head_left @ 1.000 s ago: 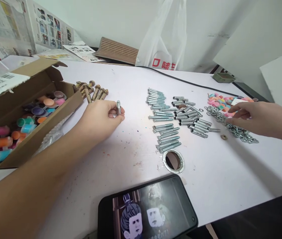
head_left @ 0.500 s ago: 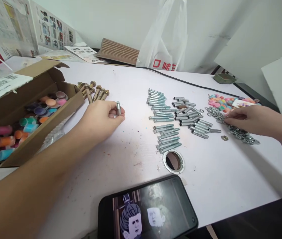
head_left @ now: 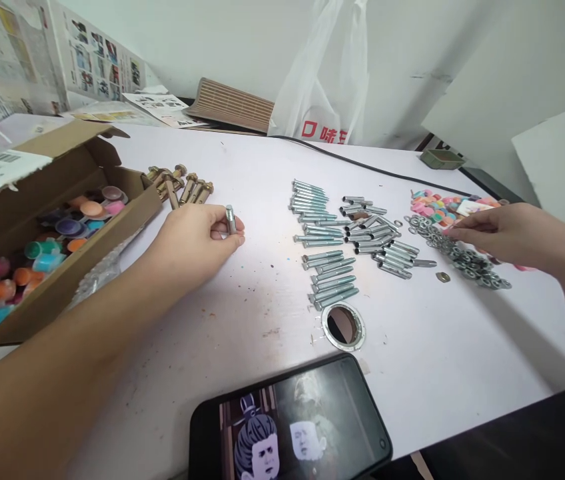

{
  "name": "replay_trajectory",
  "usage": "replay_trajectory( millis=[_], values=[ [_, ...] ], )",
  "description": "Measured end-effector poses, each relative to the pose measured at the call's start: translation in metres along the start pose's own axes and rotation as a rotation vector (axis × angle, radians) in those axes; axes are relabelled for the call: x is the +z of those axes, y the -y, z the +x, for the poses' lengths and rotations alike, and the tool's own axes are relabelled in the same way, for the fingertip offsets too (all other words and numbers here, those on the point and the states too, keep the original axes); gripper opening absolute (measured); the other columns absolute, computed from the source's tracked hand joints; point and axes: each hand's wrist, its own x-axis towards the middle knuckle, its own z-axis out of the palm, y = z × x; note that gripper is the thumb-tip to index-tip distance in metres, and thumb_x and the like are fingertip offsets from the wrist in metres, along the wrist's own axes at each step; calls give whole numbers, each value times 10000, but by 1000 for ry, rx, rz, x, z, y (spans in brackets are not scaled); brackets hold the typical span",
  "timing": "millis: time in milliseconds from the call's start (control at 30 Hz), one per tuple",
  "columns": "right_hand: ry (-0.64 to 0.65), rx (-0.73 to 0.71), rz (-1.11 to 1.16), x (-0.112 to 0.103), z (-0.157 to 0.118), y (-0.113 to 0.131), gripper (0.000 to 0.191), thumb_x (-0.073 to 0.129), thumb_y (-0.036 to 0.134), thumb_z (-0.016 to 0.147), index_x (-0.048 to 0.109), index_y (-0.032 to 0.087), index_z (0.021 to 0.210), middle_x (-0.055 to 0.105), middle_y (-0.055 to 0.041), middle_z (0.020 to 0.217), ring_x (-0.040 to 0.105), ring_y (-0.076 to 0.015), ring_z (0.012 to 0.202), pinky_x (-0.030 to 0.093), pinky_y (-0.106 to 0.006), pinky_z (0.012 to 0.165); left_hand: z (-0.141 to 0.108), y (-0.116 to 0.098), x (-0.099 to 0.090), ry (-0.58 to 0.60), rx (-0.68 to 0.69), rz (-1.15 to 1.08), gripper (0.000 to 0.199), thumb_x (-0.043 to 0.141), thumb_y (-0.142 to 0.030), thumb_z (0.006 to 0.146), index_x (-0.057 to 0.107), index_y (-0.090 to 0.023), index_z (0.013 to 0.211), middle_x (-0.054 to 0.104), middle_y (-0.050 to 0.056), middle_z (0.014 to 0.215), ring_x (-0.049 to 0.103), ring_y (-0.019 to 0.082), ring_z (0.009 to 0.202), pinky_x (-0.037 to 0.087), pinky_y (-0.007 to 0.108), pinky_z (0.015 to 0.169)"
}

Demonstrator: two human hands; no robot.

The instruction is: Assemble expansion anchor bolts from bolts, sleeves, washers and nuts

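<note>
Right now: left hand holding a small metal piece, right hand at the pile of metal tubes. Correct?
Not quite. The head view shows the right hand at the pile of washers; the metal tubes lie apart from it. The left hand is indeed holding a small metal piece.

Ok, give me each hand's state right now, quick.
Left hand: closed, holding a silver metal piece upright.
Right hand: at the washer pile; whether it grips a washer cannot be told.
</note>
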Motion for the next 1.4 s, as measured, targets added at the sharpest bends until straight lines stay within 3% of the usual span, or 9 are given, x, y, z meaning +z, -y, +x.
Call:
replay_trajectory(
  millis=[100, 567, 733, 833, 967, 1033, 1100, 1267, 1400],
  values=[
    [106, 164, 75, -2, -5, 5, 317, 679, 589, 873, 750, 331, 1043, 676, 8, 752, 544, -152, 546, 457, -315, 498, 0, 1, 0, 4, -7, -3, 151, 644, -326, 779, 740, -222, 831, 612, -5, 635, 561, 178, 655, 372, 305, 623],
    [73, 176, 91, -8, -15, 23, 210, 753, 443, 856, 771, 324, 1027, 706, 7, 944, 586, -159, 745, 457, -328, 661, 2, 3, 1, -8, -34, 15, 135, 661, -301, 763, 749, -234, 839, 606, -18, 637, 561, 167, 650, 367, 294, 620],
    [-19, 146, 55, -26, -44, 51, 185, 725, 420, 900, 763, 298, 1035, 640, 4, 690, 522, -156, 597, 437, -357, 647, 2, 2, 2, -10, -1, 21, 126, 659, -293, 765, 746, -228, 830, 610, -18, 650, 563, 161, 658, 372, 289, 632],
    [-115, -44, 153, -38, -70, 80, 173, 695, 391, 914, 789, 317, 1038, 601, 16, 581, 445, -124, 455, 380, -349, 546, 2, 1, 1, 2, -9, 11, 121, 667, -277, 761, 748, -219, 830, 611, -22, 651, 558, 153, 656, 372, 284, 635],
    [-301, -721, 374, -43, -96, 143, 150, 678, 357, 883, 798, 269, 872, 694, 2, 686, 488, -94, 466, 364, -314, 511, 1, 0, -1, 25, -15, -6, 121, 672, -264, 769, 751, -205, 838, 584, -26, 632, 536, 146, 640, 366, 283, 623],
    [-270, -990, 407, -43, -101, 183, 165, 637, 272, 906, 785, 234, 843, 739, -7, 788, 606, -125, 639, 423, -297, 603, 1, 1, -2, 26, -7, -23, 126, 675, -273, 771, 754, -205, 843, 571, -27, 624, 521, 144, 627, 359, 284, 610],
    [-201, -1088, 434, -41, -100, 220, 194, 609, 231, 912, 779, 214, 820, 723, -4, 760, 604, -135, 667, 427, -298, 636, 1, 3, -2, 22, 4, -40, 134, 674, -279, 776, 758, -209, 855, 571, -29, 624, 512, 138, 617, 357, 286, 610],
    [-121, -975, 428, -40, -92, 268, 185, 594, 161, 851, 711, 176, 708, 590, 5, 606, 495, -109, 588, 381, -292, 606, 0, 6, -1, 21, 8, -54, 140, 672, -260, 781, 761, -203, 872, 603, -22, 647, 521, 135, 612, 364, 285, 613],
    [-140, -625, 586, -47, -72, 233, 208, 551, 152, 833, 655, 155, 652, 539, -2, 572, 461, -82, 551, 344, -269, 539, 1, 5, -1, 26, -14, -69, 115, 666, -228, 769, 752, -201, 839, 613, -20, 650, 548, 143, 633, 364, 275, 598]
  ],
)
